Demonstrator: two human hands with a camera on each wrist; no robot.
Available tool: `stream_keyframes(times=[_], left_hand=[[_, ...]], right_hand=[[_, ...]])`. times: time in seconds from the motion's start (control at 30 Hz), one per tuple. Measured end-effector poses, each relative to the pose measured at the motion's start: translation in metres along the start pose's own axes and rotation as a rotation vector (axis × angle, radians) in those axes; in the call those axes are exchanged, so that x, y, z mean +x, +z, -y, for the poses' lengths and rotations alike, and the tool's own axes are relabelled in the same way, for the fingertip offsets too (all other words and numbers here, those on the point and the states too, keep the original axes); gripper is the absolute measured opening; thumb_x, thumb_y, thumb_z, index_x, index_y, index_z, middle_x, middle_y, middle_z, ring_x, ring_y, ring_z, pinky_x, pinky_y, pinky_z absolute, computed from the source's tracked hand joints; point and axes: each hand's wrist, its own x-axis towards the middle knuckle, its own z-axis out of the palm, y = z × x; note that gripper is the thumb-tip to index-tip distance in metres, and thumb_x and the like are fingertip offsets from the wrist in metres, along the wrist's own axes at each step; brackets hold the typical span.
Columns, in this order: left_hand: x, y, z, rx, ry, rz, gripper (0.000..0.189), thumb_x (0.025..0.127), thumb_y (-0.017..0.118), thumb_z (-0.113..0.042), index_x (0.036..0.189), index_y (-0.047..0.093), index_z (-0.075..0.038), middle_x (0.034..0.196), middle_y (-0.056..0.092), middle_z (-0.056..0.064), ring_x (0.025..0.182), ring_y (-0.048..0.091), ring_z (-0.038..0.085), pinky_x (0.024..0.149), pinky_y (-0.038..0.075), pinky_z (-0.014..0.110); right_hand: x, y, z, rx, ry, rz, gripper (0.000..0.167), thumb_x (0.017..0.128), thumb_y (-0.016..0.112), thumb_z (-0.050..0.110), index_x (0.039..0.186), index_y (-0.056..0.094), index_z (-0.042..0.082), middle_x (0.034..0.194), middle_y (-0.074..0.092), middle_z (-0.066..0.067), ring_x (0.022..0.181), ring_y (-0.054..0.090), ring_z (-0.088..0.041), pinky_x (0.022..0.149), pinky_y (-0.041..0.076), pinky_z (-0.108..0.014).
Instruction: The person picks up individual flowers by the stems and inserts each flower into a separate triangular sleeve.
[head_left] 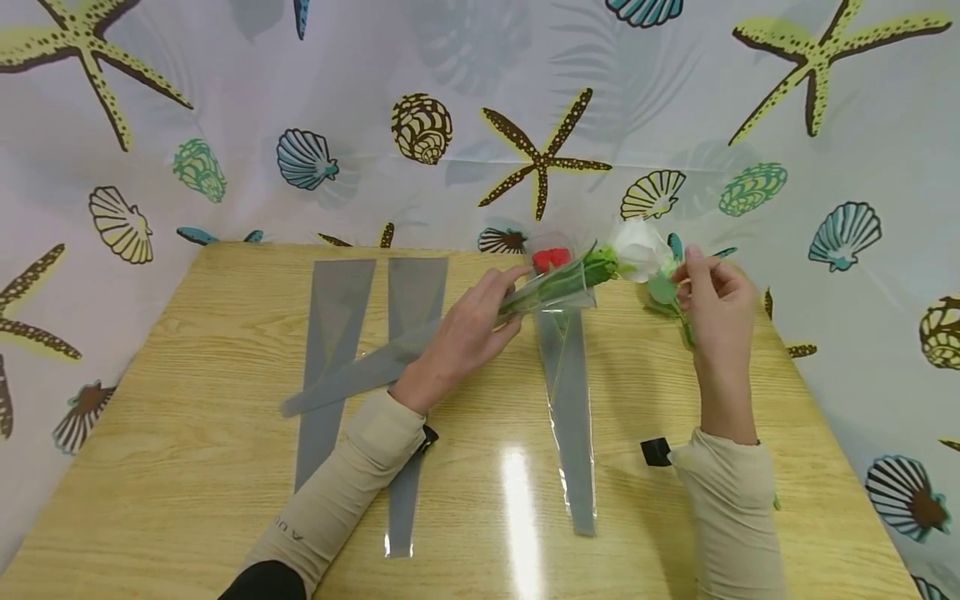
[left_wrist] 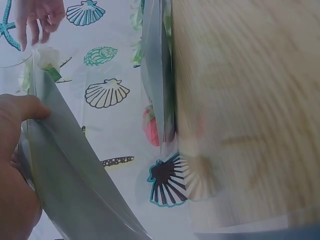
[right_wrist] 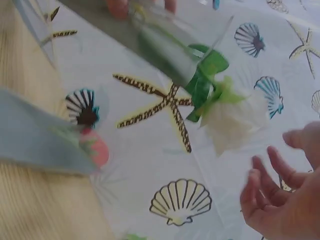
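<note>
While the table (head_left: 225,358) carries two flat sleeves (head_left: 341,292), seemingly empty, left of its middle and a filled sleeve (head_left: 573,433) reaching its far edge, the left hand (head_left: 472,321) has its grip clamped round a raised sleeve (head_left: 337,387), probably to steady the mouth. By the far right corner, the right hand (head_left: 716,304) has its grip apart, beside a white flower (head_left: 641,250) whose stem the raised sleeve contains; the filled one holds a red flower (head_left: 551,259).

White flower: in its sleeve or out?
Partly in: its greenery shows through the see-through sleeve that the left hand grips, while the white bloom sticks out past the open end.
</note>
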Motion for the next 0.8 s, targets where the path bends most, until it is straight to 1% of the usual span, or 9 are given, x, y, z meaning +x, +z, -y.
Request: stream_keyframes(times=[0.07,0.13,0.17,0.2,0.3,0.4,0.43,0.6,0.8], left_hand=[[0.0,0.0,-0.001,-0.009,0.004,0.009,0.058,0.096,0.072,-0.003,0.149,0.05,-0.004,0.109,0.061,0.01,0.088,0.059,0.019,0.077,0.055,0.033],[0.0,0.0,-0.001,-0.019,0.007,0.02,0.058,0.096,0.072,-0.003,0.149,0.05,-0.004,0.109,0.06,0.011,0.089,0.058,0.019,0.077,0.055,0.032],[0.0,0.001,-0.001,-0.024,0.007,0.027,0.058,0.096,0.072,-0.003,0.15,0.049,-0.003,0.109,0.06,0.011,0.09,0.058,0.019,0.076,0.055,0.032],[-0.001,0.001,-0.001,-0.027,0.005,0.034,0.059,0.096,0.072,-0.003,0.15,0.049,-0.003,0.11,0.06,0.011,0.09,0.058,0.019,0.076,0.055,0.032],[-0.002,0.001,-0.002,-0.03,-0.008,0.047,0.059,0.096,0.071,-0.003,0.15,0.049,-0.004,0.112,0.058,0.012,0.089,0.057,0.019,0.073,0.055,0.032],[-0.003,0.003,-0.001,-0.01,-0.024,0.072,0.058,0.096,0.07,-0.005,0.151,0.048,-0.005,0.114,0.057,0.012,0.086,0.055,0.019,0.069,0.054,0.031],[-0.004,0.003,-0.001,-0.001,-0.028,0.082,0.058,0.096,0.07,-0.006,0.151,0.048,-0.005,0.115,0.056,0.012,0.085,0.054,0.019,0.068,0.054,0.031],[-0.004,0.006,0.001,0.035,-0.049,0.132,0.061,0.096,0.071,-0.01,0.152,0.048,-0.006,0.118,0.054,0.011,0.086,0.055,0.017,0.068,0.054,0.028],[-0.004,0.009,0.001,0.031,-0.05,0.149,0.064,0.096,0.075,-0.014,0.153,0.047,-0.007,0.123,0.051,0.013,0.092,0.057,0.018,0.075,0.056,0.029]], right_hand=[[0.002,-0.001,-0.003,0.002,-0.014,0.001,0.027,0.104,0.066,0.036,0.117,0.074,0.013,0.108,0.07,0.005,0.087,0.061,-0.008,0.07,0.051,-0.014],[0.004,0.0,-0.006,-0.026,-0.013,0.081,0.042,0.107,0.061,0.036,0.143,0.064,0.015,0.135,0.063,0.001,0.107,0.062,-0.008,0.081,0.056,-0.014],[0.004,0.0,-0.007,-0.035,-0.006,0.133,0.049,0.108,0.059,0.037,0.152,0.057,0.016,0.147,0.057,0.0,0.118,0.06,-0.007,0.085,0.057,-0.014],[0.004,0.002,-0.008,-0.035,0.005,0.176,0.053,0.108,0.058,0.038,0.156,0.052,0.016,0.15,0.054,-0.001,0.122,0.059,-0.007,0.087,0.057,-0.015],[0.002,0.007,-0.009,-0.029,0.006,0.246,0.054,0.107,0.061,0.033,0.157,0.051,0.014,0.146,0.058,-0.001,0.119,0.063,-0.007,0.086,0.059,-0.017],[0.0,0.012,-0.007,-0.045,-0.005,0.249,0.048,0.105,0.066,0.029,0.15,0.06,0.013,0.128,0.066,0.007,0.105,0.068,-0.006,0.081,0.059,-0.017],[-0.001,0.013,-0.006,-0.048,-0.008,0.25,0.046,0.105,0.067,0.028,0.147,0.062,0.013,0.126,0.066,0.009,0.103,0.068,-0.005,0.08,0.058,-0.017],[-0.005,0.016,-0.001,-0.088,-0.01,0.237,0.041,0.103,0.071,0.027,0.141,0.068,0.013,0.121,0.069,0.011,0.099,0.069,-0.003,0.079,0.058,-0.017],[-0.008,0.019,0.005,-0.137,-0.007,0.255,0.041,0.103,0.07,0.025,0.14,0.067,0.009,0.118,0.068,0.013,0.1,0.067,-0.003,0.079,0.057,-0.017]])
